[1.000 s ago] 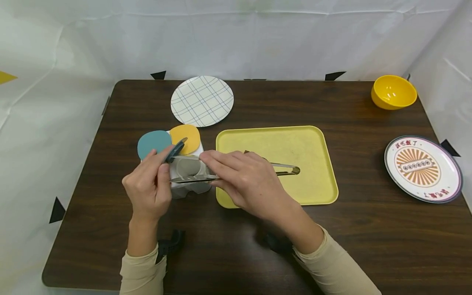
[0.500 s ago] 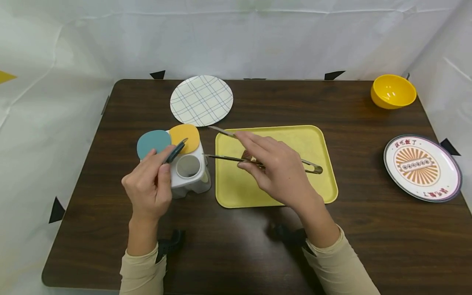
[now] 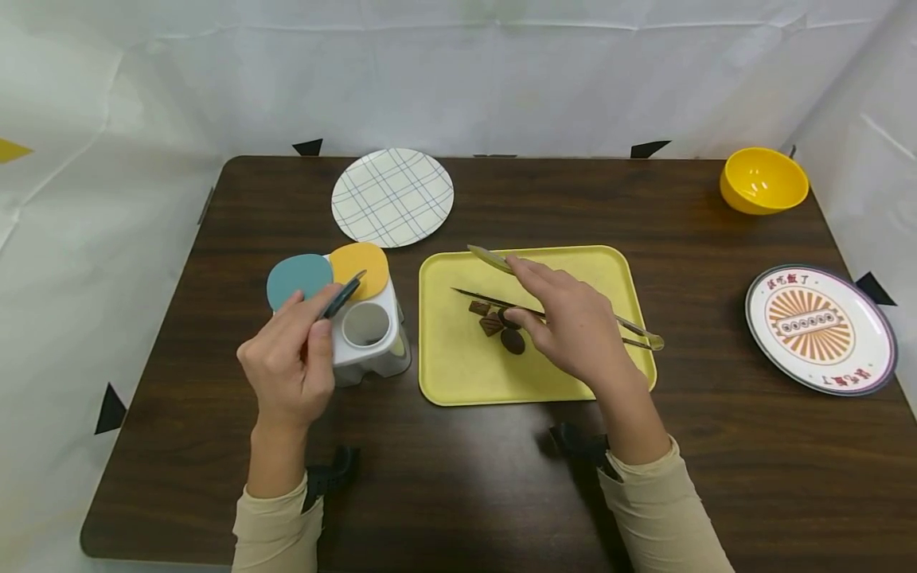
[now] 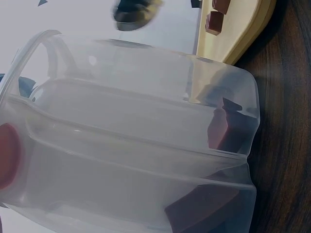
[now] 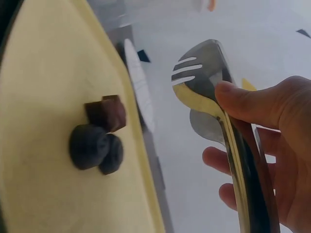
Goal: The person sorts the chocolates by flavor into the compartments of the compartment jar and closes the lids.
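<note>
In the head view, the left hand (image 3: 290,362) pinches the dark raised lid (image 3: 341,296) of the container (image 3: 390,362), whose round opening is uncovered; if that pinch slackened, the lid might drop over the opening, and a hard tug might tip the container. The right hand (image 3: 576,326) grips the metal tongs (image 3: 494,260) above the yellow tray (image 3: 458,386), their ends well spread; 2 blocky brown pieces (image 3: 491,325) and 2 round dark pieces (image 3: 512,341) lie bunched on the tray, so a wide-set grab could knock a neighbour aside, and the round ones look likeliest to roll or slip.

In the left wrist view, brown shapes (image 4: 231,126) show through the container's cloudy wall; the left hand's grip cannot be made out here.

In the right wrist view, the thumb presses 1 arm of the tongs while the fingers lie at the other side; the ends gape with nothing visible between them; uneven squeezing could make the slotted end and its partner miss each other, letting a piece fall.
</note>
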The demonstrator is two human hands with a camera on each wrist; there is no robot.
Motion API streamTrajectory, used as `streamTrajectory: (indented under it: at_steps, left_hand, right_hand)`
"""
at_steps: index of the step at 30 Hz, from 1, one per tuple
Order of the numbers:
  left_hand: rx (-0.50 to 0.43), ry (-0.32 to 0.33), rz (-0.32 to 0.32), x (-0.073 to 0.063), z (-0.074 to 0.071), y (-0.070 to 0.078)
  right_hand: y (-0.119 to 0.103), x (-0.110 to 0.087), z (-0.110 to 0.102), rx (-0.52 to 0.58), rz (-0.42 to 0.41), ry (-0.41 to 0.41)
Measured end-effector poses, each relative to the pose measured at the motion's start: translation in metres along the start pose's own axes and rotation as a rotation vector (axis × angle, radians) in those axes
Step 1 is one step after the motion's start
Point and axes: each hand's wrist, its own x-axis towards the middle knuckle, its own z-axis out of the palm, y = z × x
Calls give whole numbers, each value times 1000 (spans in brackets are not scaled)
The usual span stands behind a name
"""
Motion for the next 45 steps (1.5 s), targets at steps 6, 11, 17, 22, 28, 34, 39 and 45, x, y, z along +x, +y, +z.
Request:
streamTrajectory:
  at_steps: [6, 11, 17, 22, 28, 34, 39, 45]
  left_hand:
    - [-2, -10, -1, 0, 0, -1]
    - [2, -13, -2, -1, -1, -2]
    - [0, -13, -5, -1, -1, -2]
    - [2, -10, -3, -1, -1, -2]
    - [1, -4, -1, -1, 0, -2]
    - [0, -11, 0, -1, 0, -1]
    - [0, -4, 0, -1, 0, -1]
    - [4, 4, 1, 0, 0, 0]
  right_hand:
    - [7, 3, 16, -34, 34, -99]
    - [11, 7, 26, -48, 30, -149]
    - [12, 13, 31, -64, 21, -162]
    - [11, 15, 32, -74, 22, -167]
    - [8, 18, 34, -85, 22, -152]
    - [5, 21, 38, -122, 17, -157]
    - [6, 22, 41, -139, 12, -140]
    - [7, 23, 42, -133, -1, -111]
